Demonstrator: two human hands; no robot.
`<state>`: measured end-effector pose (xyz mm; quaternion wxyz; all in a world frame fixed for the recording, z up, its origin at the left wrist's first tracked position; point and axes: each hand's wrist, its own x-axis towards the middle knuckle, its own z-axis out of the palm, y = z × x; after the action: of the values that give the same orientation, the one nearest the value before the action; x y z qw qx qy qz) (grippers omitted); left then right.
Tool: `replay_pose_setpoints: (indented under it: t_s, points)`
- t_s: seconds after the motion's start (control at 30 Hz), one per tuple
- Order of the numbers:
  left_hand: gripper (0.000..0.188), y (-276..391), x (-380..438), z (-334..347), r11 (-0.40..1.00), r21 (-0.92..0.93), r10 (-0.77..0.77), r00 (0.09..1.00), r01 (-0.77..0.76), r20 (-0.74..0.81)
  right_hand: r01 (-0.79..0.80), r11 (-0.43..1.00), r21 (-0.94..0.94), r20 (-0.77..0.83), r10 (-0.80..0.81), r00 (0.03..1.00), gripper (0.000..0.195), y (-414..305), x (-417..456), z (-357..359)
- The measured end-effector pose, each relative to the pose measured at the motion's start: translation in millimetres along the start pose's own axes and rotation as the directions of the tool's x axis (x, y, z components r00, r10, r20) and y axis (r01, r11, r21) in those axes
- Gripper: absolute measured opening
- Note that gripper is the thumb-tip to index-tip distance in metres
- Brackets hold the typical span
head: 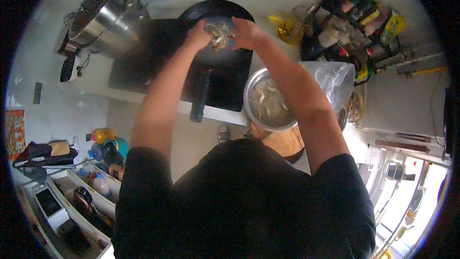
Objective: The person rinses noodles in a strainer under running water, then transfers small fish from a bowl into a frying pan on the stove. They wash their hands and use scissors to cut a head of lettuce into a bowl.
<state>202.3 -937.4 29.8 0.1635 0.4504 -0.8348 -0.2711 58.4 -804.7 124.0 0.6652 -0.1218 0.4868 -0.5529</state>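
A dark frying pan [212, 59] with a black handle sits on the black cooktop. Pale strips of food [218, 36] lie in a heap at the pan's middle, or just above it; the blur does not settle which. My left hand [199, 36] is at the heap's left edge with its fingers curled towards it. On the other side, my right hand [245, 34] has its fingers spread beside the pieces. To the right of the cooktop, a metal bowl [248, 97] holds cloudy liquid with several similar pale strips, partly behind my right forearm.
A large steel pot [107, 21] stands left of the cooktop [133, 68]. Behind the pan is a black round lid or pan [217, 5]. Bottles and packets [345, 25] crowd the back right. A clear plastic bag [332, 79] and a round wooden board [282, 142] lie near the bowl.
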Motion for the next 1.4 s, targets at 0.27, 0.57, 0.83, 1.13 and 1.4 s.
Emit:
replay_pose_setpoints:
  t_s: [0.27,0.57,0.83,1.13,1.4]
  points:
    - [0.049,107,-68,-7,0.957,0.182,0.248,0.962,-0.225,-0.115,0.245,0.847,-0.473,0.273,-0.124,0.954,0.037,9,-46,-87]
    - [0.034,141,-161,149,0.903,-0.037,0.4,0.805,-0.428,0.438,0.047,0.118,-0.992,0.021,-0.214,0.977,0.027,124,-90,-222]
    - [0.03,90,-181,201,0.803,-0.016,0.494,0.65,-0.596,0.577,0.047,-0.032,-0.998,0.055,-0.337,0.94,0.029,226,-108,-274]
    - [0.033,114,-211,190,0.913,0.085,0.213,0.644,-0.4,0.735,0.073,-0.213,-0.974,0.099,-0.115,0.988,0.036,238,-122,-245]
    - [0.042,146,-223,212,0.97,0.19,-0.244,0.643,0.154,0.726,-0.318,0.934,-0.163,-0.299,0.26,0.918,0.037,241,-116,-234]
